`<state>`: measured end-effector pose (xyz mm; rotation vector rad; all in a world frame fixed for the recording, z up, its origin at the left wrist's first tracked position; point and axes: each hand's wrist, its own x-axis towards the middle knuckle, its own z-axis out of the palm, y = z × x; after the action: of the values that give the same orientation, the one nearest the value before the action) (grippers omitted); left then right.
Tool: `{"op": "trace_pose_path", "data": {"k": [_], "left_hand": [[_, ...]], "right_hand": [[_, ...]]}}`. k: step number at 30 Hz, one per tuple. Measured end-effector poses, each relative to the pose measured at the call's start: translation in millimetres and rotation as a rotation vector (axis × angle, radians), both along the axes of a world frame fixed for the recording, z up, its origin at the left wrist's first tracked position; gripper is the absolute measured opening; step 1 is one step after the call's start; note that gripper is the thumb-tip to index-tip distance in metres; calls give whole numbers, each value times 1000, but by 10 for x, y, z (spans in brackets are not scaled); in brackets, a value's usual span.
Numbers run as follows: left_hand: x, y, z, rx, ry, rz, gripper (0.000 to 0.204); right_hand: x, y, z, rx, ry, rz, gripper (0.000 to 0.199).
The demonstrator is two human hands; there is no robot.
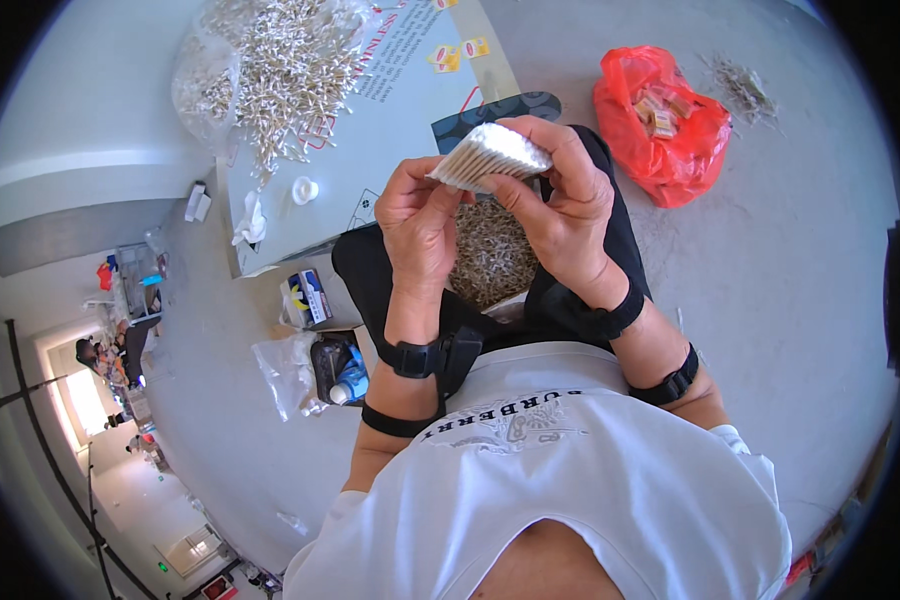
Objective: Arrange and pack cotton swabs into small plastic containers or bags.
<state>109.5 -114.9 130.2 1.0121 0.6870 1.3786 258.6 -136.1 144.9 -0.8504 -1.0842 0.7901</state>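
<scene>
Between both hands I hold a bundle of cotton swabs [492,160], its white tips packed together at the upper edge and the sticks side by side below. My left hand [417,215] pinches the bundle's left end with thumb and fingers. On the other end, my right hand [562,200] has its thumb across the sticks and its fingers behind the tips. Below the hands, between my legs, loose swabs [490,255] fill a container. A large heap of swabs [295,70] spills from a clear plastic bag onto the table [390,110] at the far left.
Small yellow packets [446,58] and a white roll [304,190] lie on the table. A red plastic bag [660,130] with small packs stands on the floor at right, near scattered sticks [745,88]. An open box with a blue bottle [350,378] sits left of my legs.
</scene>
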Motion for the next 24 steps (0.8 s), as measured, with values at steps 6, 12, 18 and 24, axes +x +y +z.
{"op": "trace_pose_path", "data": {"k": [6,12,18,24], "left_hand": [[-17,9,2,35,-92,-7,14],[-103,17,-9,-81,-143,-42,13],[-172,53,-29,-55,-54,-23,9],[-92,72,13,-114,-121,-15,12]], "right_hand": [[-18,-30,71,106,-195,-55,35],[-64,-21,113,55,21,86,36],[-43,-18,130,-70,-94,119,32],[-113,-24,112,-15,-200,-5,30]]}}
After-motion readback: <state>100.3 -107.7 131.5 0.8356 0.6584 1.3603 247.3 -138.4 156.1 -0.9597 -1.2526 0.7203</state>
